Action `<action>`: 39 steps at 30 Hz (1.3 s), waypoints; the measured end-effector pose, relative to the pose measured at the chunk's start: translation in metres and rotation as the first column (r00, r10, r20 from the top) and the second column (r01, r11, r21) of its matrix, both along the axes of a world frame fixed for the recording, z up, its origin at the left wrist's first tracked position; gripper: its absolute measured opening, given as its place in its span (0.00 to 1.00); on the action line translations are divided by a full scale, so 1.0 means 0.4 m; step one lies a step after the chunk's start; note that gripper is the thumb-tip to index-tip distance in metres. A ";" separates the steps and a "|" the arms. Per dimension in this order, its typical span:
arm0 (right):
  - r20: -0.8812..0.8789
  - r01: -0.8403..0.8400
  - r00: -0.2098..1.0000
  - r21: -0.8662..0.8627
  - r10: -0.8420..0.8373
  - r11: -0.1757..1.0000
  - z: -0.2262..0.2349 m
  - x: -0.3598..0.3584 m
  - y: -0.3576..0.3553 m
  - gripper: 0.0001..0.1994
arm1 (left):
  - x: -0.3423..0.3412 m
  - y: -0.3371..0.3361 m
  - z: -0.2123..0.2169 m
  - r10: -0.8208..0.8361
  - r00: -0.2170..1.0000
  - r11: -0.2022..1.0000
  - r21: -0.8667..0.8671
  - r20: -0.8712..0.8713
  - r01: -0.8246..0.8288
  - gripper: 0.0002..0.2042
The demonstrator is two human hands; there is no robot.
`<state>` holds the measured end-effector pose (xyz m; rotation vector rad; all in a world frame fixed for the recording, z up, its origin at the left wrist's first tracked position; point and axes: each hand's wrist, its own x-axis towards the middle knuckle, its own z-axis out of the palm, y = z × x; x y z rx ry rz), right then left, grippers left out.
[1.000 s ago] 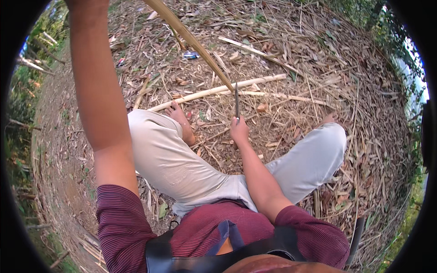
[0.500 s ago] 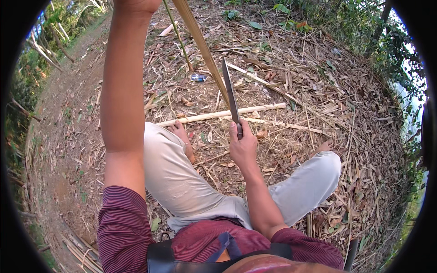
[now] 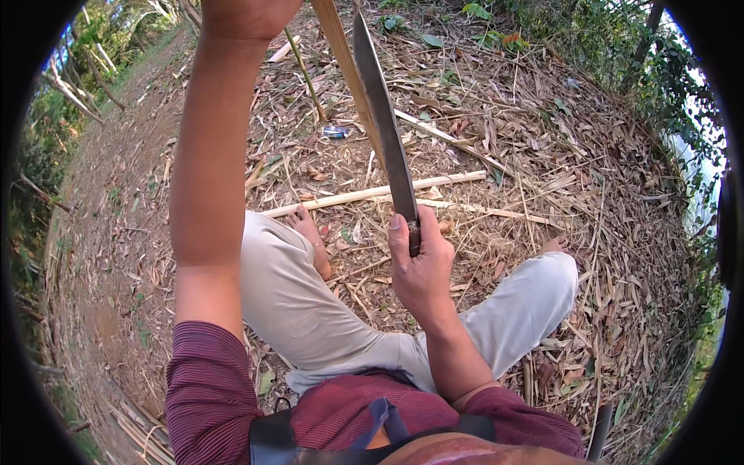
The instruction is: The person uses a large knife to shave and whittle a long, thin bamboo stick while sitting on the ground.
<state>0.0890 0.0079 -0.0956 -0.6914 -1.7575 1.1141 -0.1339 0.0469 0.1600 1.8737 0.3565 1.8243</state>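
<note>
Dry leaves and plant scraps are covering the ground (image 3: 620,294), where a pale stick (image 3: 372,193) is lying beyond the seated person's knees. Wrapped around its handle, the right hand (image 3: 422,260) is holding a long knife (image 3: 382,101) alongside a raised wooden strip (image 3: 342,58), while the left hand (image 3: 248,15) is leaving the frame, its grip impossible to tell. Work on the strip is seemingly continuing, the remainder unclear; compared with half a second ago, the blade is reaching higher beside it.
</note>
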 end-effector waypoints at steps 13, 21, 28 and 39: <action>0.050 0.030 0.998 0.070 -0.034 0.997 0.004 -0.007 0.021 0.07 | 0.017 -0.018 0.009 -0.134 0.983 0.991 -0.046 -0.124 0.129 0.20; 0.155 0.026 0.988 -0.178 0.002 0.984 -0.116 -0.003 0.038 0.11 | 0.026 -0.030 0.006 -0.295 0.922 0.956 -0.077 -0.252 0.285 0.21; 0.111 0.056 0.994 -0.328 -0.020 0.943 -0.173 -0.024 0.047 0.11 | 0.007 -0.032 0.002 -0.016 1.000 0.994 -0.104 0.025 0.019 0.21; 0.086 0.059 0.996 -0.339 -0.031 0.939 -0.200 -0.037 0.042 0.12 | 0.041 0.005 -0.023 0.378 0.924 0.923 -0.094 0.052 -0.372 0.22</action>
